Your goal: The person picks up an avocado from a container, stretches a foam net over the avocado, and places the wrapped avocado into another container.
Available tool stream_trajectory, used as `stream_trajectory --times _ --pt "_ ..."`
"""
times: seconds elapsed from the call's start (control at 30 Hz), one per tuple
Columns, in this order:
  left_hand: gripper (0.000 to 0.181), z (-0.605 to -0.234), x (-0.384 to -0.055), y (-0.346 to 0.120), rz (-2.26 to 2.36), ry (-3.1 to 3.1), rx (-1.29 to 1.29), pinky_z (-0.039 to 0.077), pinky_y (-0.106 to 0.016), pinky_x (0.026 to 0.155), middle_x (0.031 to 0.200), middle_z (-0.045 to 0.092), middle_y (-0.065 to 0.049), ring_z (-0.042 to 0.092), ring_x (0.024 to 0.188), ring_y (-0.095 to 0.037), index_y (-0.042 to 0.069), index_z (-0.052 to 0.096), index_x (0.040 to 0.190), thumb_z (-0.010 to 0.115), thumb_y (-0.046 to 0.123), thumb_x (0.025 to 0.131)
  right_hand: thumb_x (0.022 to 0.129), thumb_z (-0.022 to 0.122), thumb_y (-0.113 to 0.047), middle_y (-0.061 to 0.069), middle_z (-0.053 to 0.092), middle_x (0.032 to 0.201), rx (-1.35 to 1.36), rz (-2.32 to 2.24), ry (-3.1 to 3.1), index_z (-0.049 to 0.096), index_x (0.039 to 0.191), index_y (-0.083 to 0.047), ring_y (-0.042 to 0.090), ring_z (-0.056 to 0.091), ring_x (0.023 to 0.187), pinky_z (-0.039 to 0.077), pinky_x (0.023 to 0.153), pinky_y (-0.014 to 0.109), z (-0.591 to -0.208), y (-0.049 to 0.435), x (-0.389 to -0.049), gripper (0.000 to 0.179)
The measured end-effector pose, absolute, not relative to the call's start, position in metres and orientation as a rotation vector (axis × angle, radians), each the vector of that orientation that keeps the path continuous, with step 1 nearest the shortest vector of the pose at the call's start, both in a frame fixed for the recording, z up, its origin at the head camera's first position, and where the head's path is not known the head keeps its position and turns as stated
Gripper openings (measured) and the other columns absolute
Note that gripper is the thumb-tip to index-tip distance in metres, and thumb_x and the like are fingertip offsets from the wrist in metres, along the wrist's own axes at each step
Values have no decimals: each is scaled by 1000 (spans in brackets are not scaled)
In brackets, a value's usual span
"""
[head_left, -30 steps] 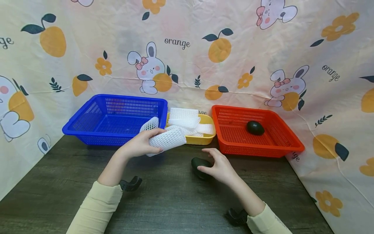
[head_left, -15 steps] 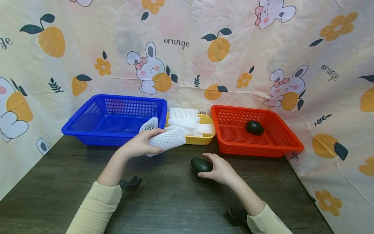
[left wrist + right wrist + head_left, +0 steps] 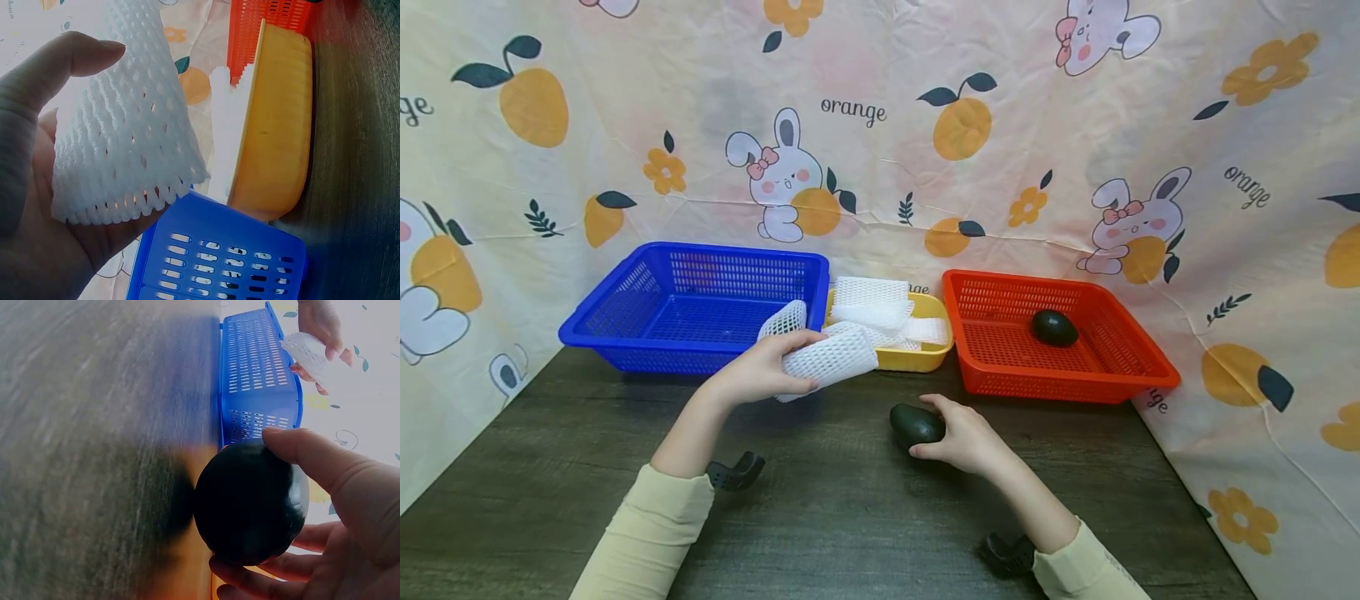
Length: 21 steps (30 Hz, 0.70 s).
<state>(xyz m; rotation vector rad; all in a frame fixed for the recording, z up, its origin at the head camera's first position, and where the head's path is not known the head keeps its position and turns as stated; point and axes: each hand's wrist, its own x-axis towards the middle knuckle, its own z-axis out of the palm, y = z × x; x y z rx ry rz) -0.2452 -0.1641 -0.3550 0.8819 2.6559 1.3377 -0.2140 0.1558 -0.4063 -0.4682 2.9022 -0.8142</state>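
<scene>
My left hand point(image 3: 767, 367) grips a white foam net sleeve point(image 3: 831, 360) between thumb and fingers, in front of the blue basket's right corner. More white netting shows behind that hand; whether it is the same piece, I cannot tell. In the left wrist view the sleeve point(image 3: 128, 137) lies flattened in the palm, its cut end facing the basket. A dark green avocado point(image 3: 916, 425) is at mid-table, held by my right hand point(image 3: 964, 435). The right wrist view shows the thumb on one side of the avocado point(image 3: 247, 503) and fingers on the other, very near the tabletop.
Along the back stand a blue basket point(image 3: 625, 342), a small yellow basket point(image 3: 917, 360) with several foam net sleeves point(image 3: 872, 300), and a red basket point(image 3: 1075, 385). A second avocado point(image 3: 1055, 327) lies in the red one. Patterned cloth point(image 3: 880, 183) hangs behind.
The right hand has lowered slightly, and its thumb has shifted from across the avocado to its near right side, so more of the fruit shows. The left hand with the sleeve has stayed still.
</scene>
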Motion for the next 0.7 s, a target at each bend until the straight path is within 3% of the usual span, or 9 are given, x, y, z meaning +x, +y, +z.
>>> stream_trajectory --times 0.33,0.7 --pt "48 -356 -247 -165 1357 2627 949 50 -40 76 115 60 -11 55 99 -28 9 58 125 73 10 80 69 86 -35 3 63 106 -475 -864 2910 58 121 -13 18 57 91 47 77 41 -406 155 -215 63" --pt "45 -356 -246 -165 1364 2618 932 51 -39 74 114 61 -10 56 97 -27 9 59 124 72 8 80 70 84 -30 2 63 114 -558 -1077 2992 59 123 -16 20 57 94 48 80 41 -397 156 -213 60"
